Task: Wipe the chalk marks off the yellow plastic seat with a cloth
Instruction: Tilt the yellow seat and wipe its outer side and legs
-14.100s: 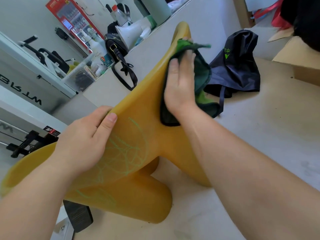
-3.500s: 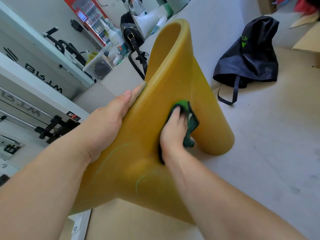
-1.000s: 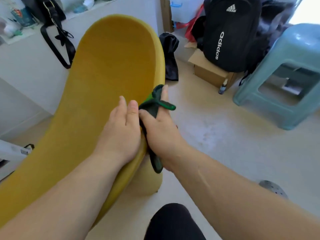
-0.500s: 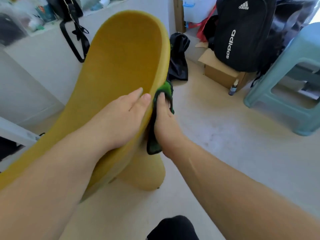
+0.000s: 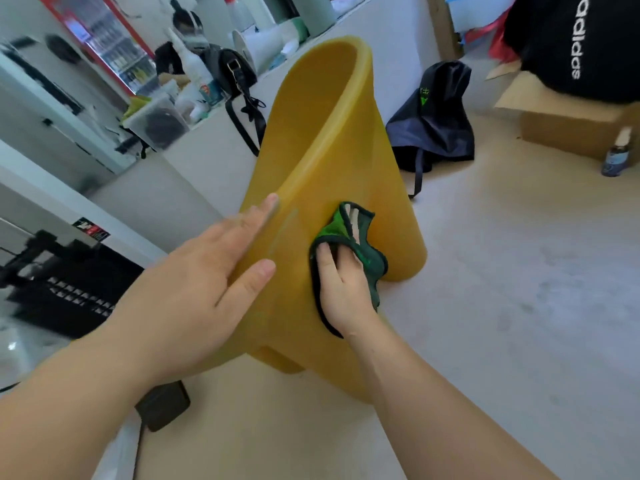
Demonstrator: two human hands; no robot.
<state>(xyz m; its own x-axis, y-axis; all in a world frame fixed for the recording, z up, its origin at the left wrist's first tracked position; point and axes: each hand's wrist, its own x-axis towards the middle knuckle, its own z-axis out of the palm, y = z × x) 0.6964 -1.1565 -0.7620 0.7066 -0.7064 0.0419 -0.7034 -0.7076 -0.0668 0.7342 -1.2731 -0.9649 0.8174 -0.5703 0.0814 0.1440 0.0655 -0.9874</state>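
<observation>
Left hand (image 5: 194, 296): nearest the camera. Fingers straight and slightly spread, laid along the seat's side edge, thumb flat on the near face. It holds nothing. Judged a brace, so the tilted shell does not swing under the rubbing.
Right hand (image 5: 341, 285): just right of the left thumb. Fingers bent into the cloth's folds, holding it bunched and pressing it to the seat. A fold partly hides the fingertips.
Cloth (image 5: 367, 266): green with a dark edge, under and around the right fingers, against the seat's outer face. Bunching probably gives a thicker pad to press with.
Yellow seat (image 5: 322, 133): tipped up on its side and touched by both hands. A leg end sits low, just right of the right fingers; the curved top rim is well beyond both sets of fingertips. The tilt turns the working face toward the person.
Pale streak (image 5: 293, 216): faint, between the left and right fingertips. It may be leftover chalk but is too dim to tell.
Step (judgement): late wiping; the face looks mostly clean.
Dark bag (image 5: 433, 123): on the floor, well past the right fingertips.
Cardboard box (image 5: 568, 124): farther right again, with a black backpack (image 5: 571, 46) on top.
</observation>
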